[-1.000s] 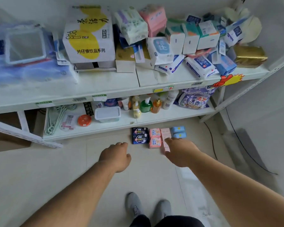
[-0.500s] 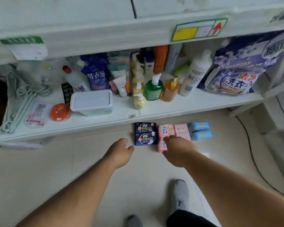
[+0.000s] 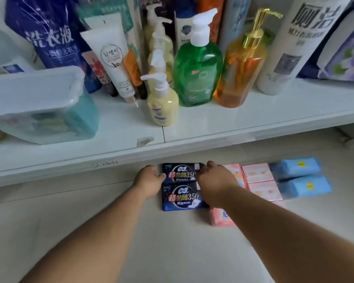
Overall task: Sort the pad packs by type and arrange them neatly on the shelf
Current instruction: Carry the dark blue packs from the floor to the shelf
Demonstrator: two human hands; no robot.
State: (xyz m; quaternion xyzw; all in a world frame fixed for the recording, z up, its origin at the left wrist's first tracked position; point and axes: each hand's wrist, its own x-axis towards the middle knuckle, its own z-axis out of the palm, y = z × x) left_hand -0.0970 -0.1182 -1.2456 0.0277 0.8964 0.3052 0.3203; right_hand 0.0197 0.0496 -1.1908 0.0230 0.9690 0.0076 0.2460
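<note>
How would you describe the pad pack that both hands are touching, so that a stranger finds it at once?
Look under the white shelf, on the floor, at the row of pad packs. At its left end lie two dark navy packs; the far navy pack is the one nearest the shelf, between the left hand and right hand. Its neighbours are pink and blue.

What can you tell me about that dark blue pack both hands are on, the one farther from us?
The far dark blue pack is a flat, glossy plastic-wrapped rectangle printed with white and red characters and "350". It lies on the floor below the shelf edge, against a matching pack nearer the camera. The left hand touches its left end; the right hand covers its right end.
</note>
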